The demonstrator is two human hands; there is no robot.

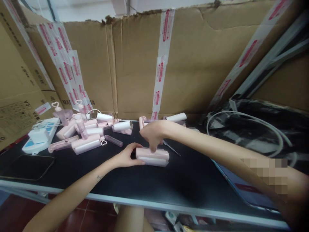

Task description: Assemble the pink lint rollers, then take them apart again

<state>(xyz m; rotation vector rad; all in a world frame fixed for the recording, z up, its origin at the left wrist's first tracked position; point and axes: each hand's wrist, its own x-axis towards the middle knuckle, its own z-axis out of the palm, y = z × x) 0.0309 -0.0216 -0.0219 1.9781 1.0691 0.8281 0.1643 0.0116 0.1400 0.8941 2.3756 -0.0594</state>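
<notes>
A pink and white cylinder, which looks like a lint roller in its case (154, 157), lies sideways on the black tabletop. My left hand (129, 156) grips its left end, thumb behind and fingers in front. Above it my right hand (152, 133) is closed, with a digit pointing down onto the cylinder's top. Whatever the curled fingers hold, if anything, is hidden. Just behind, a thin pointed metal tool (172, 148) shows, partly covered by my right hand. A pink handle piece (142, 122) and a white roll (177, 117) sit farther back.
Several pink and white rollers (87, 144) with heart-shaped loops are piled at the left. Beside them are a power strip (51, 133) with a white plug and a dark phone (29, 167). Cardboard (135, 64) walls the back. A cable (281, 141) and a tablet-like device (243, 190) are at right.
</notes>
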